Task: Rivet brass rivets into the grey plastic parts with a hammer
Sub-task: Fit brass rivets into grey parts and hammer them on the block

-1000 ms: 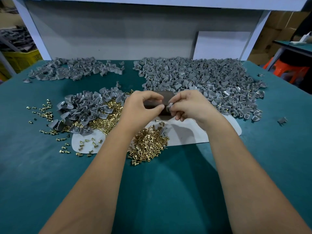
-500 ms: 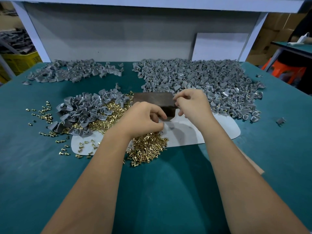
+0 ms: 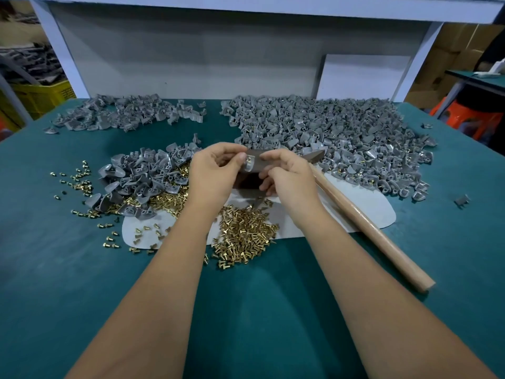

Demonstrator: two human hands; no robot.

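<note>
Left hand [image 3: 216, 170] and right hand [image 3: 287, 173]: both grips pinching one curved grey plastic part [image 3: 249, 166] bearing shiny brass rivets [image 3: 249, 159]. Wooden-handled hammer [image 3: 363, 214] flat on green felt desk [image 3: 82, 269].

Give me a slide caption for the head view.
Both hands set a grey part on the block; hammer lies alongside.

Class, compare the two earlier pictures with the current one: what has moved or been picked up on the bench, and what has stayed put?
The left hand has risen from the rivets to meet the right hand; together they hold a grey part with brass rivets in it over the dark block. The hammer is now in view beside the right forearm. The piles of grey parts stayed put.
</note>
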